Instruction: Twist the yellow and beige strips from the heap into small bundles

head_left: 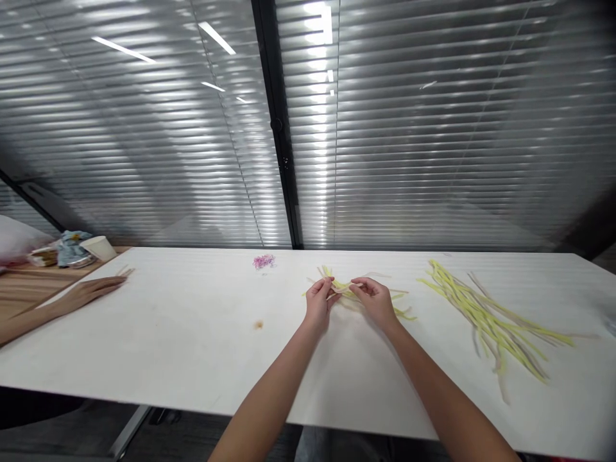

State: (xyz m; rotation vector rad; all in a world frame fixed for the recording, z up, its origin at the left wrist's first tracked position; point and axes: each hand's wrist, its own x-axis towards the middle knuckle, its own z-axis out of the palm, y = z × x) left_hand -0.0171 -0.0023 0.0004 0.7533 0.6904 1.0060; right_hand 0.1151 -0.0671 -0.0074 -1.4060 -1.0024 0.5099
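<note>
Both my hands meet above the white table, slightly right of centre. My left hand [318,301] pinches pale and yellow strips [339,287] between thumb and fingers. Opposite it, my right hand [375,298] grips a pale strip at the fingertips. Several loose ends fan out past both hands, and some rest on the tabletop. How the strips cross between my fingers is too small to make out. Off to the right lies a long loose pile of yellow and beige strips [491,321].
The white table [192,346] runs along a glass wall with blinds [423,160]. A pink-purple tangle [264,261] lies near the back edge. There is a brown stain [258,325]. Another person's hand [96,289] rests at far left, near a white cup [99,248] and a blue cloth [72,247].
</note>
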